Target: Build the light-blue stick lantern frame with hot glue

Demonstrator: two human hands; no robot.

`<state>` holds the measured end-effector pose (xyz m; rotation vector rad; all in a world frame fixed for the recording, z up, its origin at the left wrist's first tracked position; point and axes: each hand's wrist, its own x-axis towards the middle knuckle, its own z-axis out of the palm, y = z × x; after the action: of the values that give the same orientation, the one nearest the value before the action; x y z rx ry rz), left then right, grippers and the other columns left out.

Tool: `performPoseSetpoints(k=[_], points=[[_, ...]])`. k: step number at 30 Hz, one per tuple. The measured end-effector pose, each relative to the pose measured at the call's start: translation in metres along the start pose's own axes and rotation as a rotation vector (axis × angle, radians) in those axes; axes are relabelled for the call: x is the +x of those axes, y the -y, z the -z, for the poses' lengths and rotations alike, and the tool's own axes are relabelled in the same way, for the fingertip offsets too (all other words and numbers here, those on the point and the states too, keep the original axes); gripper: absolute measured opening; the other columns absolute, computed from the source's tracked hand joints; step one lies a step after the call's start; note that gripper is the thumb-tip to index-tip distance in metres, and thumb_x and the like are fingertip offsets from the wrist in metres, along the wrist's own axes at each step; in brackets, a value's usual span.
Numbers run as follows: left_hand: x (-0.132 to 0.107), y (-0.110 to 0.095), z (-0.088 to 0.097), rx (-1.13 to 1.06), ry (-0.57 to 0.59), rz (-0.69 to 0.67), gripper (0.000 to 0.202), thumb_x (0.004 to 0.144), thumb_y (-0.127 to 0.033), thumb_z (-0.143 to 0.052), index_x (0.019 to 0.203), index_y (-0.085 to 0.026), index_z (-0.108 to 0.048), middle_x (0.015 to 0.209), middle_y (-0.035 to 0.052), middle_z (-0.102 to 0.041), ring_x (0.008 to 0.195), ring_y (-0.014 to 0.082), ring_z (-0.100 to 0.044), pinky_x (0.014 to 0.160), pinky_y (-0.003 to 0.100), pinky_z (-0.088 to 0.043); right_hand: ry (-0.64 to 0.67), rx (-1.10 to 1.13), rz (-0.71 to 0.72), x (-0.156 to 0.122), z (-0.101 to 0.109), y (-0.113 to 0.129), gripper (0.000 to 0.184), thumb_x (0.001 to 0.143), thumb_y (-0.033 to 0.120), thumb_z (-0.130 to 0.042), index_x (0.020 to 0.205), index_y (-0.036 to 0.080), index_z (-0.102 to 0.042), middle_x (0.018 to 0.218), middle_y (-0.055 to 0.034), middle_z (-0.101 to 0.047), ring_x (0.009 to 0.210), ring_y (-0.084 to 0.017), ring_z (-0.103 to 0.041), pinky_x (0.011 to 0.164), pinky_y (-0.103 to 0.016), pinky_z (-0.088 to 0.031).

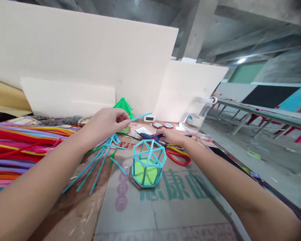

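1. As my left hand (105,124) pinches a blue strip (141,116), my right hand (173,135) grips a blue tool (148,136).
2. Near the cardboard (130,217)'s far edge, the blue frame (145,165) looks light, fragile; I'd steer to its base.

Pale-blue, many-sided openwork frame (146,164) stands on the printed grey-brown cardboard sheet (126,219); loose pale-blue thin strips (99,169) lie to its left; long multicoloured bundled sticks (15,150) lie farther left; red loop handle (180,164) lies to the frame's right; small white digital timer (149,118) stands behind the frame; clear plastic bottle (194,115) stands at right rear, before an upright white panel (188,83).
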<state>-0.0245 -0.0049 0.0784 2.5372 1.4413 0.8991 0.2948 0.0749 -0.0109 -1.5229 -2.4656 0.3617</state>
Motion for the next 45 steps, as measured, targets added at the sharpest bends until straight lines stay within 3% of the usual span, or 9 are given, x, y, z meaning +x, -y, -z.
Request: performPoseSetpoints(k=[6, 17, 25, 28, 32, 35, 38, 41, 45], points=[[0.001, 0.006, 0.004, -0.037, 0.017, 0.032, 0.026, 0.083, -0.041, -0.056, 0.086, -0.019, -0.069, 0.075, 0.0, -0.07, 0.066, 0.0157, -0.062, 0.06, 0.025, -0.041, -0.136, 0.029, -0.113, 0.009, -0.005, -0.017, 0.032, 0.098, 0.03, -0.043, 0.115, 0.016, -0.066, 0.11, -0.0085, -0.072, 0.1, -0.023, -0.065, 0.087, -0.032, -0.05], [0.0, 0.003, -0.002, -0.165, 0.115, -0.072, 0.028, 0.087, -0.045, -0.055, 0.086, -0.02, -0.067, 0.072, -0.0032, -0.065, 0.065, 0.0135, -0.058, 0.058, 0.023, -0.039, -0.193, 0.005, -0.256, 0.027, -0.018, -0.031, 0.033, 0.094, 0.034, -0.058, 0.123, 0.017, -0.057, 0.124, -0.0093, -0.06, 0.104, -0.022, -0.062, 0.087, -0.043, -0.054], [-0.003, -0.003, -0.006, -0.066, 0.016, -0.225, 0.021, 0.092, -0.034, -0.048, 0.087, -0.019, -0.062, 0.072, -0.0025, -0.061, 0.064, 0.0136, -0.054, 0.059, 0.023, -0.036, -0.466, 0.011, -0.224, -0.006, -0.022, -0.026, 0.032, 0.089, 0.026, -0.062, 0.118, 0.014, -0.062, 0.115, -0.0133, -0.067, 0.107, -0.025, -0.062, 0.094, -0.039, -0.047], [-0.007, -0.005, -0.006, -0.02, 0.034, -0.224, 0.019, 0.094, -0.03, -0.044, 0.089, -0.019, -0.058, 0.073, -0.0023, -0.06, 0.064, 0.0138, -0.054, 0.058, 0.023, -0.035, -0.604, 0.027, -0.232, -0.033, -0.015, -0.008, 0.026, 0.093, 0.031, -0.052, 0.105, 0.012, -0.065, 0.101, -0.013, -0.07, 0.093, -0.024, -0.064, 0.085, -0.037, -0.048], [-0.012, -0.005, -0.009, -0.004, 0.077, -0.229, 0.017, 0.094, -0.029, -0.044, 0.091, -0.02, -0.058, 0.078, -0.001, -0.062, 0.069, 0.0147, -0.056, 0.061, 0.023, -0.035, -0.743, 0.056, -0.182, -0.075, 0.003, 0.044, 0.027, 0.096, 0.035, -0.046, 0.096, 0.015, -0.064, 0.087, -0.0066, -0.069, 0.081, -0.019, -0.062, 0.075, -0.031, -0.047], [-0.015, -0.009, -0.012, -0.021, 0.072, -0.245, 0.018, 0.094, -0.029, -0.044, 0.091, -0.02, -0.059, 0.078, -0.0009, -0.062, 0.069, 0.0146, -0.055, 0.061, 0.023, -0.035, -0.748, 0.079, 0.047, -0.1, 0.016, 0.092, 0.021, 0.093, 0.034, -0.053, 0.087, 0.018, -0.066, 0.08, -0.0029, -0.069, 0.074, -0.016, -0.062, 0.069, -0.027, -0.047], [-0.017, -0.015, -0.017, -0.023, 0.102, -0.249, 0.018, 0.095, -0.028, -0.043, 0.088, -0.02, -0.058, 0.076, -0.0015, -0.061, 0.065, 0.0137, -0.053, 0.059, 0.024, -0.034, -0.653, 0.005, 0.245, -0.113, 0.021, 0.127, 0.018, 0.091, 0.031, -0.058, 0.098, 0.018, -0.067, 0.086, -0.0042, -0.071, 0.078, -0.017, -0.064, 0.07, -0.027, -0.048], [-0.019, -0.018, -0.025, -0.014, 0.122, -0.255, 0.019, 0.095, -0.028, -0.044, 0.084, -0.02, -0.057, 0.074, -0.0017, -0.06, 0.063, 0.0136, -0.052, 0.058, 0.024, -0.033, -0.66, -0.09, 0.327, -0.117, 0.018, 0.14, 0.015, 0.092, 0.027, -0.059, 0.101, 0.017, -0.067, 0.091, -0.0051, -0.072, 0.082, -0.017, -0.066, 0.075, -0.029, -0.05], [-0.02, -0.019, -0.035, -0.013, 0.092, -0.309, 0.018, 0.094, -0.025, -0.044, 0.086, -0.019, -0.058, 0.084, 0.0017, -0.062, 0.07, 0.0147, -0.055, 0.062, 0.025, -0.035, -0.681, -0.197, 0.354, -0.118, 0.012, 0.133, 0.014, 0.094, 0.02, -0.055, 0.101, 0.02, -0.066, 0.094, -0.0046, -0.074, 0.087, -0.018, -0.068, 0.079, -0.03, -0.05]])
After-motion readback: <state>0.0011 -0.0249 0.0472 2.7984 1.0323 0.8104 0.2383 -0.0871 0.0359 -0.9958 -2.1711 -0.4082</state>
